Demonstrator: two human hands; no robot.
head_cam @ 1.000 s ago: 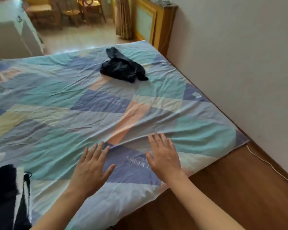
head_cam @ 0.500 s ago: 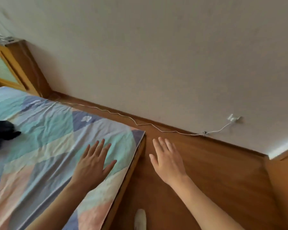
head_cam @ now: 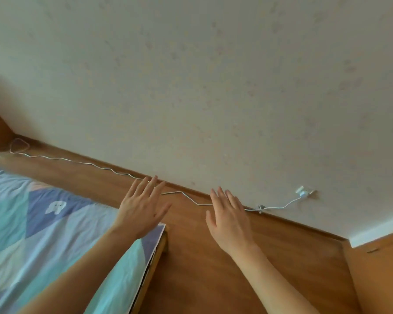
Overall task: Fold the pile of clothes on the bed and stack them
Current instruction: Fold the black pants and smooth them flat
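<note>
- Clothes are no longer seen; only the bed [head_cam: 32, 241] corner is left in view.
- Left hand [head_cam: 141, 209] and right hand [head_cam: 229, 220] are held with fingers straight and empty above the floor [head_cam: 213, 279].
- A white cable [head_cam: 82, 163] is laid along the wall [head_cam: 213, 87].

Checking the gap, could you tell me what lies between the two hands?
Head view: between left hand and right hand, bare wood floor and white cable.

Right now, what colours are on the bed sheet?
Blue, teal and lilac patches on the bed sheet, head view.
</note>
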